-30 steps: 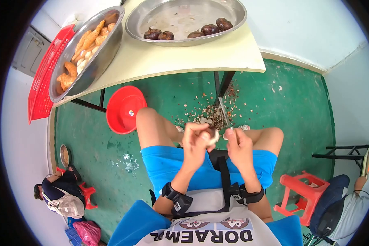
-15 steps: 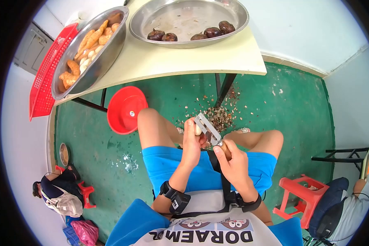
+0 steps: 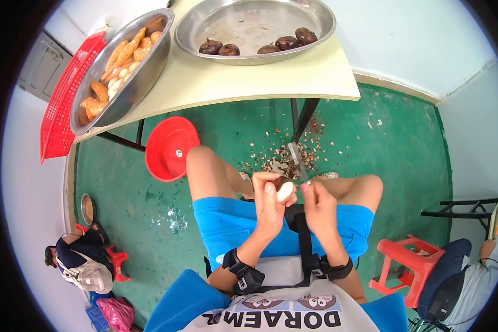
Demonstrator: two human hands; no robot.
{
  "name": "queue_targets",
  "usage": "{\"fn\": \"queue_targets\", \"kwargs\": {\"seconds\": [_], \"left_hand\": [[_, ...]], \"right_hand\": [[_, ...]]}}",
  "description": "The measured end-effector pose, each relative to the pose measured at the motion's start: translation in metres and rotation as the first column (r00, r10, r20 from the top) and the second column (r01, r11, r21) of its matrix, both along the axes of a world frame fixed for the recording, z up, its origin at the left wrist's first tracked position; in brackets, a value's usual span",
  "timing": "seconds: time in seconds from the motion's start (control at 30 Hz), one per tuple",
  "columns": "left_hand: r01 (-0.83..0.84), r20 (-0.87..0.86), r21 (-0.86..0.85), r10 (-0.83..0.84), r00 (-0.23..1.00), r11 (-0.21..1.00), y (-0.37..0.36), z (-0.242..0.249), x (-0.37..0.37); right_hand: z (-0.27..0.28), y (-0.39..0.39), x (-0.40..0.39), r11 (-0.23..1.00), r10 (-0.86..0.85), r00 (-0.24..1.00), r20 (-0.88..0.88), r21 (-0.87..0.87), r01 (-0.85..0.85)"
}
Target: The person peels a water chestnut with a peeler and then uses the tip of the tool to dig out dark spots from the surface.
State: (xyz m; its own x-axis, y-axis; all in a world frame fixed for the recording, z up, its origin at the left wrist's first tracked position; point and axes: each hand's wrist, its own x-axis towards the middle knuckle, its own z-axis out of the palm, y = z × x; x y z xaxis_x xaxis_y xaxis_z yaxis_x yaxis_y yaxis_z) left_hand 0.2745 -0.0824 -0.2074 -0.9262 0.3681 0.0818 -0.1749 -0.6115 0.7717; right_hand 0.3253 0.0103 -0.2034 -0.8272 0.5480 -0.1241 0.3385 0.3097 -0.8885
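Note:
My left hand is closed around a partly peeled water chestnut, white flesh facing me and dark skin on its far side. In my right hand is a metal peeler, its handle mostly hidden by my fingers. The peeler's head is blurred and points away from me, a little apart from the water chestnut. On the table, a wide steel pan contains several dark unpeeled water chestnuts. A steel bowl holds orange-skinned roots and peeled white pieces.
Peel scraps litter the green floor beyond my knees, near a table leg. A red basin stands by my left knee. A red basket leans beside the bowl. Red stools and other people are at both sides.
The peeler has swung away from the water chestnut, its head now farther out. My left hand has turned the water chestnut, showing more white flesh. My right hand has shifted slightly right.

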Motion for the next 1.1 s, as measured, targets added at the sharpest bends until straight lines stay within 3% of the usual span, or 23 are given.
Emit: {"fn": "queue_targets", "kwargs": {"seconds": [0.13, 0.27, 0.6, 0.67, 0.73, 0.8, 0.83, 0.9, 0.93, 0.97, 1.0, 1.07, 1.1], "left_hand": [[0.104, 0.395, 0.161, -0.16, 0.905, 0.981, -0.002, -0.001, -0.017], [0.135, 0.459, 0.109, -0.171, 0.872, 0.985, -0.001, 0.014, -0.015], [0.015, 0.525, 0.094, -0.063, 0.849, 0.995, 0.004, 0.024, -0.011], [-0.002, 0.54, 0.067, -0.034, 0.841, 0.998, -0.002, 0.021, -0.01], [0.063, 0.439, -0.097, -0.014, 0.898, 0.993, -0.011, 0.02, -0.012], [0.102, 0.439, -0.089, -0.053, 0.897, 0.991, -0.019, 0.02, -0.014], [0.086, 0.402, -0.145, -0.021, 0.916, 0.986, -0.023, 0.017, -0.015], [0.106, 0.354, -0.196, -0.03, 0.935, 0.975, -0.03, 0.018, -0.015], [0.069, 0.051, -0.427, -0.052, 0.997, 0.902, -0.032, 0.021, -0.014], [-0.049, -0.253, -0.601, -0.131, 0.959, 0.798, -0.032, 0.024, -0.014], [-0.029, -0.259, -0.591, -0.155, 0.953, 0.806, -0.032, 0.024, -0.016], [0.107, -0.119, -0.701, -0.264, 0.957, 0.705, -0.032, 0.014, -0.02], [0.069, -0.103, -0.69, -0.192, 0.976, 0.72, -0.032, 0.008, -0.021]], "right_hand": [[0.003, 0.015, 0.003, 1.0, -0.005, 0.999, 0.039, -0.014, 0.006], [-0.001, 0.017, 0.002, 0.998, 0.026, 1.0, -0.012, 0.051, -0.025], [0.035, 0.024, -0.015, 0.976, 0.216, 0.972, -0.092, 0.018, -0.215], [0.033, 0.026, -0.016, 0.961, 0.259, 0.964, -0.061, 0.119, -0.251], [0.029, 0.02, -0.015, 0.952, 0.25, 0.968, -0.028, 0.187, -0.241], [0.022, 0.013, -0.014, 0.871, 0.18, 0.972, -0.149, 0.484, -0.087], [0.019, 0.009, -0.012, 0.803, 0.149, 0.982, -0.113, 0.593, -0.054], [0.016, 0.0, -0.01, 0.771, 0.077, 0.995, -0.06, 0.636, -0.021], [0.017, -0.004, -0.008, 0.737, 0.036, 0.999, 0.001, 0.675, -0.028], [0.02, -0.007, -0.006, 0.731, 0.005, 1.0, -0.003, 0.682, -0.001], [0.024, -0.011, -0.004, 0.718, 0.005, 1.0, -0.017, 0.696, 0.008], [0.028, -0.015, 0.001, 0.695, -0.01, 1.0, -0.029, 0.718, 0.028], [0.029, -0.015, 0.002, 0.705, -0.06, 0.998, -0.021, 0.707, 0.058]]}}
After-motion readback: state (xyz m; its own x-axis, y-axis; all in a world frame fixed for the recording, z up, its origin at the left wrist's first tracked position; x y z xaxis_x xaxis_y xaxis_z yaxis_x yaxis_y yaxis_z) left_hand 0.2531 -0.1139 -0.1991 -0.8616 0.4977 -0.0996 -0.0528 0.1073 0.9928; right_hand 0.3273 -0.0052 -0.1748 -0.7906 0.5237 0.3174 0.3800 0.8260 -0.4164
